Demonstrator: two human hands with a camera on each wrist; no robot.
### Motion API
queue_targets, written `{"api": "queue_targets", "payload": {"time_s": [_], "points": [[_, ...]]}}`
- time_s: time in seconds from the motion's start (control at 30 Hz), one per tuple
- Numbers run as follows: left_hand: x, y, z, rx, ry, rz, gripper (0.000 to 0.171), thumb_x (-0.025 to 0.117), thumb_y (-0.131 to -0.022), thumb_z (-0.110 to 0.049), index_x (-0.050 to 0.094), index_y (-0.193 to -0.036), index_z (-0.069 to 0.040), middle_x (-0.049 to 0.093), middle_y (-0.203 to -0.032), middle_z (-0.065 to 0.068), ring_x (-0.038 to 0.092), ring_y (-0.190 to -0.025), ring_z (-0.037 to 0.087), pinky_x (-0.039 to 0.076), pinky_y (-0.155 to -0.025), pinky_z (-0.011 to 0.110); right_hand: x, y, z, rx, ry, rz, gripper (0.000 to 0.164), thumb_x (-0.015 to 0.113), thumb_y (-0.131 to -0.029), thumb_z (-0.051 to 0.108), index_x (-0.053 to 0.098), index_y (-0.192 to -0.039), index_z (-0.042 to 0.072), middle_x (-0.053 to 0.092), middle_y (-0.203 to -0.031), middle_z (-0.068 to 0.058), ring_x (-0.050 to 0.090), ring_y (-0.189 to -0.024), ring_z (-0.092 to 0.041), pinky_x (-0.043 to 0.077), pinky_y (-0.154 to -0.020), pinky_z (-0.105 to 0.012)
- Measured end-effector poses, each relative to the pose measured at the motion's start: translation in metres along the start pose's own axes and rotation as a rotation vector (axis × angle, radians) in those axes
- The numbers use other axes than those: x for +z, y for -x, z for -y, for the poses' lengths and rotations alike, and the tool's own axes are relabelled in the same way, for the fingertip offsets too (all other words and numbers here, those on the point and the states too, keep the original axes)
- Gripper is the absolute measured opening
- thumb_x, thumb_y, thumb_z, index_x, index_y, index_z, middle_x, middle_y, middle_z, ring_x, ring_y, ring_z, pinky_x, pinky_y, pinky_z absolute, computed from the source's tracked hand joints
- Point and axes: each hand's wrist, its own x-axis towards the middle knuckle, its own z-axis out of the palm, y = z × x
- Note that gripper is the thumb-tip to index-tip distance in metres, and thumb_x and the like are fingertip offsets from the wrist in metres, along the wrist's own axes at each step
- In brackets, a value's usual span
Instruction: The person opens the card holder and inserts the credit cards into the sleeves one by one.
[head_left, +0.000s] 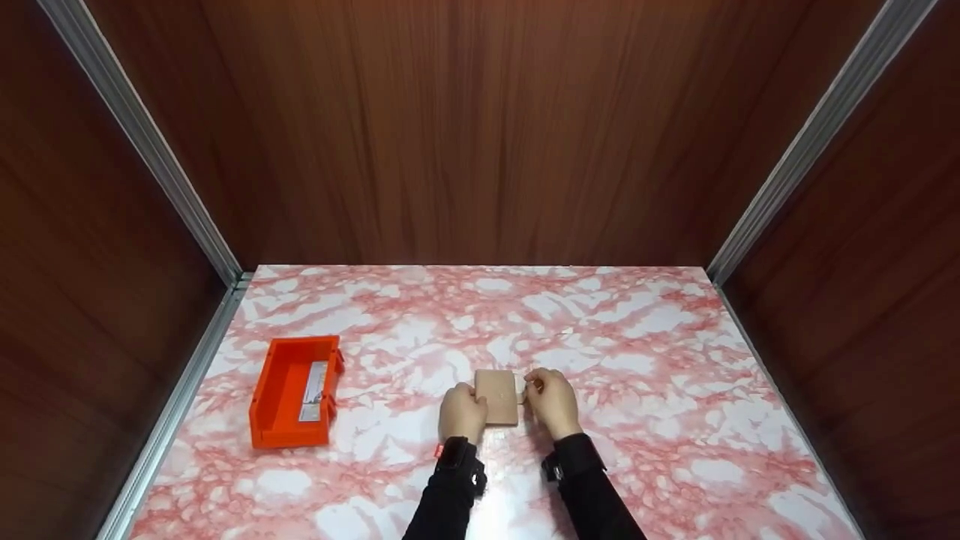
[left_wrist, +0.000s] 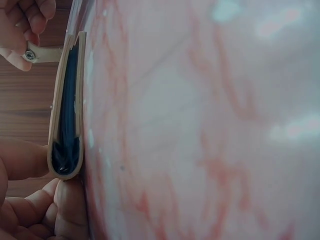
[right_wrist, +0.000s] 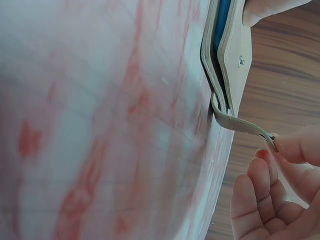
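Observation:
A beige card holder point(head_left: 496, 397) with blue inner sleeves point(left_wrist: 69, 100) lies folded on the table, its rounded spine to the left. My left hand point(head_left: 462, 414) holds it at the spine, thumb on the top cover and fingers by the table. From the right side extends a short strap point(right_wrist: 240, 124) with a metal snap point(left_wrist: 30, 54) at its end. My right hand point(head_left: 552, 402) pinches the strap's tip between thumb and index finger, its other fingers loosely bent. On the top cover sits a small metal stud point(right_wrist: 241, 61).
An orange bin point(head_left: 289, 439) stands on the left of the pink and white marbled table point(head_left: 637, 480), with a pale labelled piece point(head_left: 313, 390) in it. Brown wood-grain panels point(head_left: 465, 135) and metal rails point(head_left: 817, 135) enclose the back and sides.

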Motion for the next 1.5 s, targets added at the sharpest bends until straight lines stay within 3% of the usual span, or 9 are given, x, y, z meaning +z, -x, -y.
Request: {"api": "queue_targets", "payload": {"time_s": [0.67, 0.97, 1.5], "points": [[0.003, 0.001, 0.001, -0.003, 0.016, -0.021, 0.009, 0.071, -0.08, -0.011, 0.065, -0.083, -0.004, 0.06, -0.076, 0.007, 0.063, -0.073, 0.03, 0.05, -0.067, 0.044, -0.007, 0.001, -0.018, 0.057, -0.019, 0.059, 0.004, 0.072, -0.083, 0.001, 0.069, -0.082, 0.003, 0.06, -0.073, -0.003, 0.057, -0.07, -0.021, 0.048, -0.068, -0.041], [0.002, 0.0, -0.001, -0.031, 0.004, 0.003, 0.01, 0.072, -0.081, -0.012, 0.066, -0.084, -0.005, 0.062, -0.077, 0.006, 0.064, -0.075, 0.028, 0.05, -0.068, 0.043, -0.007, 0.001, -0.022, 0.085, 0.013, 0.078, 0.006, 0.071, -0.081, 0.0, 0.067, -0.083, 0.004, 0.06, -0.073, -0.002, 0.057, -0.069, -0.022, 0.048, -0.067, -0.041], [0.002, 0.0, 0.0, -0.012, 0.012, -0.001, 0.01, 0.072, -0.082, -0.012, 0.065, -0.083, -0.005, 0.061, -0.077, 0.006, 0.063, -0.074, 0.027, 0.05, -0.067, 0.042, -0.006, -0.003, -0.024, 0.114, 0.073, 0.129, 0.005, 0.07, -0.08, 0.002, 0.066, -0.081, 0.004, 0.064, -0.076, -0.006, 0.061, -0.073, -0.028, 0.05, -0.071, -0.045]]}}
